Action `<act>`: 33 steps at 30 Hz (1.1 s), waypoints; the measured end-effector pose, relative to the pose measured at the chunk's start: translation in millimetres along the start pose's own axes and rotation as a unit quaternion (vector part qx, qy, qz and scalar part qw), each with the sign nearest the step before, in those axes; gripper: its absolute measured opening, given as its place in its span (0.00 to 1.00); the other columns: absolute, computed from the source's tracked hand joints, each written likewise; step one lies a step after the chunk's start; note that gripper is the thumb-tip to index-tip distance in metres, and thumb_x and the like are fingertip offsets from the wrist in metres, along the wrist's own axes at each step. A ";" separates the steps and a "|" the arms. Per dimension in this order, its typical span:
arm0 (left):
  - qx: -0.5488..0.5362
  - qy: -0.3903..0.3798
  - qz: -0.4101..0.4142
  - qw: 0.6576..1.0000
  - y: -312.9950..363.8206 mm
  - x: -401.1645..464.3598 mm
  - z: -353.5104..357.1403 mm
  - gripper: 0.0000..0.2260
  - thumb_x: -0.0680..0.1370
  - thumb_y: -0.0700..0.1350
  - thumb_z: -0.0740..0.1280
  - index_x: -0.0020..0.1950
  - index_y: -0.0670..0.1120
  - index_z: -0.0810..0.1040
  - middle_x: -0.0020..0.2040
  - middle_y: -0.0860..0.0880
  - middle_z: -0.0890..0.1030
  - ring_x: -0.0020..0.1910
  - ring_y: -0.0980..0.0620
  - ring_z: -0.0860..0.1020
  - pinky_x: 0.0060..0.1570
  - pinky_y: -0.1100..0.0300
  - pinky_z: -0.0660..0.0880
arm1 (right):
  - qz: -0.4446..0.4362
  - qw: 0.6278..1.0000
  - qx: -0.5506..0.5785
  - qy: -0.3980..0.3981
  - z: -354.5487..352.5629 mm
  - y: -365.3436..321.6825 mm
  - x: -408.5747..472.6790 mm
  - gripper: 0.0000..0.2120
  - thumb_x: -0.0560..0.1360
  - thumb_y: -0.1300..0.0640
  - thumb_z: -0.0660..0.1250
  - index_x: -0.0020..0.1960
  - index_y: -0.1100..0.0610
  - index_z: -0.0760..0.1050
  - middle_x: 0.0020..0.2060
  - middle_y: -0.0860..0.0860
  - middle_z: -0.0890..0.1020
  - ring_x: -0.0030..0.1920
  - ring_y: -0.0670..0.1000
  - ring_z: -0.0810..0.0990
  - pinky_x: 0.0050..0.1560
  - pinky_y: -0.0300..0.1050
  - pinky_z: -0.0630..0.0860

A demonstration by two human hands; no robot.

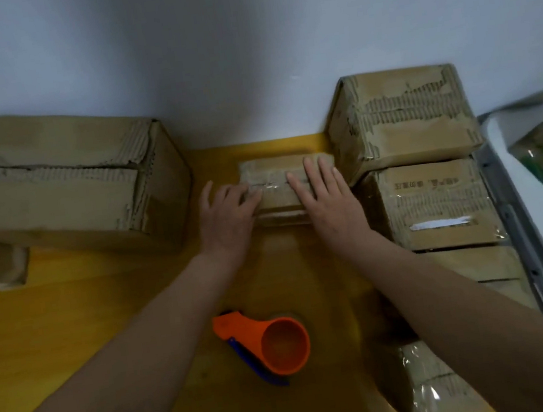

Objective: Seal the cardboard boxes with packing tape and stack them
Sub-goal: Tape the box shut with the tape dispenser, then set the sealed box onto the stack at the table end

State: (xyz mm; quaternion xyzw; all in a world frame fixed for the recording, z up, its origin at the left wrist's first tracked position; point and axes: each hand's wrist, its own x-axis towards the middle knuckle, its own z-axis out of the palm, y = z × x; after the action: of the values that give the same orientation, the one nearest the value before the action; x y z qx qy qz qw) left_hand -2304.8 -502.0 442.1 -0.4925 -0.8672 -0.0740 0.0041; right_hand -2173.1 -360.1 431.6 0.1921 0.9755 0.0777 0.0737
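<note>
On small box [277,184]: left hand [229,211], right hand [324,198] pressing flat, fingers straight.

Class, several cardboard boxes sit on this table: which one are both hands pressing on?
The small box in the middle, by the wall; the others lie untouched at either side.

Lighting dim and even; source not identifiable. Soft shadows fall on the counter [88,316] beneath both forearms. Overall focus soft. Wide-angle bowing at edges; motion smear at right margin. Slight glare on tape.
</note>
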 end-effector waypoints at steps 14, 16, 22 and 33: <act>-0.056 -0.226 -0.106 0.967 13.7 52.6 -13.6 0.39 0.78 0.39 0.64 0.79 0.57 0.42 0.79 0.52 0.37 0.78 0.44 0.39 0.76 0.43 0.49 | 0.048 0.992 -0.045 -0.107 -29.7 17.9 59.6 0.32 0.81 0.59 0.49 0.76 0.58 0.30 0.76 0.61 0.36 0.76 0.61 0.38 0.76 0.54 0.43; -0.086 -0.189 -0.107 0.972 12.2 24.9 -13.5 0.35 0.79 0.41 0.63 0.80 0.54 0.47 0.80 0.49 0.43 0.79 0.46 0.42 0.75 0.45 0.53 | 0.027 0.994 -0.056 -0.085 -35.7 4.3 45.3 0.31 0.81 0.60 0.48 0.76 0.60 0.33 0.76 0.61 0.38 0.76 0.61 0.39 0.76 0.56 0.44; -0.067 -0.233 -0.079 0.967 -25.7 -69.0 -23.2 0.24 0.81 0.48 0.61 0.77 0.49 0.60 0.79 0.48 0.57 0.78 0.48 0.53 0.74 0.53 0.56 | -0.046 0.988 -0.061 -0.132 -50.5 -71.5 -3.6 0.31 0.81 0.56 0.52 0.77 0.60 0.40 0.76 0.60 0.38 0.76 0.63 0.38 0.74 0.63 0.46; -0.083 -0.232 -0.207 0.947 -191.7 -230.6 -70.1 0.25 0.81 0.49 0.61 0.77 0.46 0.61 0.77 0.45 0.59 0.76 0.45 0.57 0.75 0.51 0.54 | -0.139 0.976 0.045 -0.161 -91.1 -286.4 -21.9 0.27 0.81 0.54 0.56 0.77 0.56 0.51 0.78 0.55 0.43 0.77 0.59 0.43 0.74 0.59 0.50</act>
State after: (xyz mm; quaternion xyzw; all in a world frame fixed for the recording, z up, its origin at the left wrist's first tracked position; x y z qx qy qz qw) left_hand -2354.5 -804.7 469.2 -0.3043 -0.9176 -0.0289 -0.2541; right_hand -2272.9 -641.6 471.6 0.0672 0.9705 -0.0096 0.2315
